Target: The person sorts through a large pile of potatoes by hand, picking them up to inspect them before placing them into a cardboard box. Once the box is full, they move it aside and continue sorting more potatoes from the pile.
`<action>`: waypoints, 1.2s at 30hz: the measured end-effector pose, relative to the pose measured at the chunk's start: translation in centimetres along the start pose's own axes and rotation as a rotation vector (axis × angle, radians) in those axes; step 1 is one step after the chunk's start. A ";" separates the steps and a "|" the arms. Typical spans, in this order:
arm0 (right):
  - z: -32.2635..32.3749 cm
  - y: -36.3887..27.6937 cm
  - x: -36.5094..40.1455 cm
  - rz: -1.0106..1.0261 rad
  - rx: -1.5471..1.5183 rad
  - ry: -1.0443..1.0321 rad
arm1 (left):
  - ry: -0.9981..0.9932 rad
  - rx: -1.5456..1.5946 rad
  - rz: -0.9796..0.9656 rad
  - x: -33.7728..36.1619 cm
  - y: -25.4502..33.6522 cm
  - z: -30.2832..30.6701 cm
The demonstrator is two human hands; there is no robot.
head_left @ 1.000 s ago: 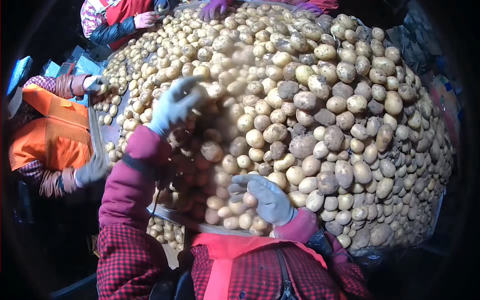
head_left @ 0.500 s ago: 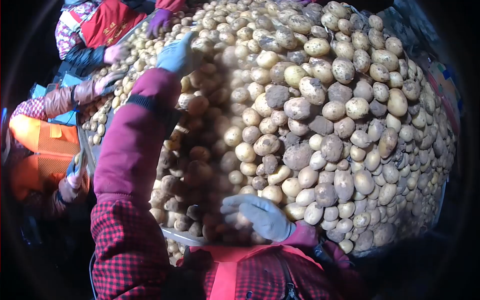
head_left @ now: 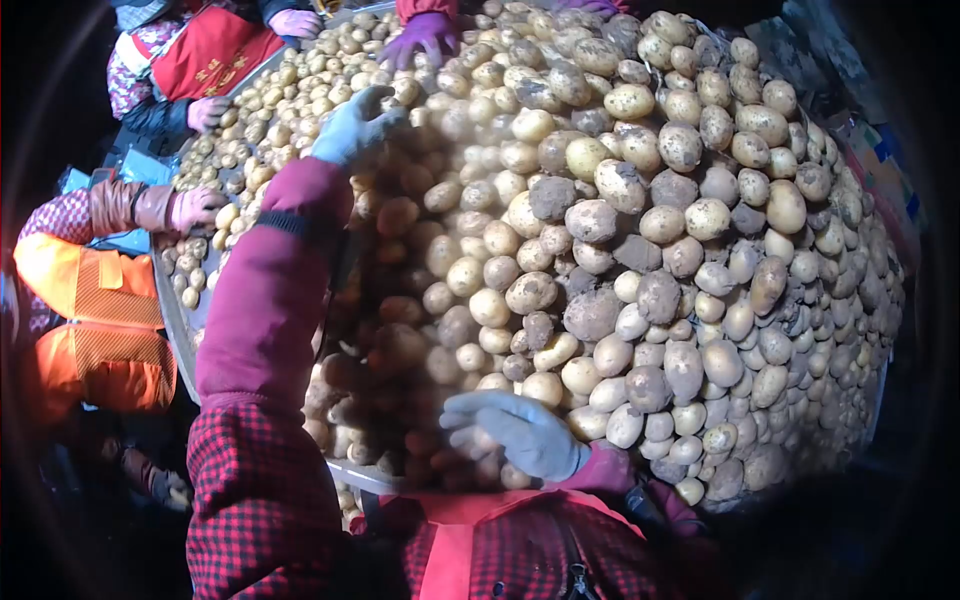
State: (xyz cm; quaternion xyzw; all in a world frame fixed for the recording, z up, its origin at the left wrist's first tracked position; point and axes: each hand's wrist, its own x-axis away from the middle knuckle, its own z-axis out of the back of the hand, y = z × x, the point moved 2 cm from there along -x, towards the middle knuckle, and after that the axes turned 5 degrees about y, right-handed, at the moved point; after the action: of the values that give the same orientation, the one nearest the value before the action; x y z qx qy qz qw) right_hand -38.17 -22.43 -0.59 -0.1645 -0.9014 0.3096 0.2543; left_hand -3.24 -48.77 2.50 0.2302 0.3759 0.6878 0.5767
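Note:
A large heap of soil-dusted potatoes [head_left: 683,385] spreads in front of me. My left hand [head_left: 357,125], in a grey-blue glove, reaches out over the far left part of the heap. Its thumb and fingers form an open curve with no potato between them. Close to my body, my right hand [head_left: 518,432] in a matching glove is held low at the near edge of the pile. Its fingers stretch leftward, with shaded potatoes right beside and beneath them. Clods of dry soil [head_left: 553,197] lie among the potatoes.
A metal table edge [head_left: 362,478] runs just before me. Across the left side, a person in an orange vest [head_left: 112,285] and another in a red apron [head_left: 215,55] stand at smaller potatoes [head_left: 262,122]. A co-worker's purple glove [head_left: 422,38] rests at the top.
My left hand has come slightly nearer, and its thumb and fingers now show spread apart. My right hand has hardly moved. The co-worker's purple glove has shifted right; other co-workers' hands have moved too.

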 end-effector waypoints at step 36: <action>-0.7 0.5 0.3 0.025 -0.114 0.090 | 0.535 -0.092 -0.015 38.4 0.2 7.9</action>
State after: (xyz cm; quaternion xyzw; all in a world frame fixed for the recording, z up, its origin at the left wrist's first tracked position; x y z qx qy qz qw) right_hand -37.96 -21.62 -0.33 -0.2036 -0.9032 0.2531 0.2807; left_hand -6.22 -9.64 3.03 0.0110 0.4851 0.7364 0.4716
